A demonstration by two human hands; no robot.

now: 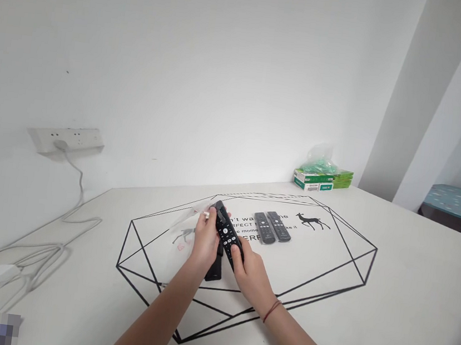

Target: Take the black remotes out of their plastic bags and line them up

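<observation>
A black remote control [228, 238] with pale buttons is held at a slant above the printed mat [307, 260]. My left hand [204, 237] closes around its upper end, and my right hand [250, 267] grips its lower end with the thumb over the face. A clear plastic bag [186, 218] with small red marks lies against my left hand; whether the fingers also pinch it, I cannot tell. Below the held remote, another black object [214, 270] lies partly hidden by my left hand. Two grey-black remotes [264, 228] [279, 226] rest side by side, right of my hands.
Green and white boxes [313, 181] stand at the back right, with a clear and green plastic bag [320, 160] on top. Pale cables [42, 253] run along the table's left side to a wall socket [68, 140]. A white wall stands behind the table.
</observation>
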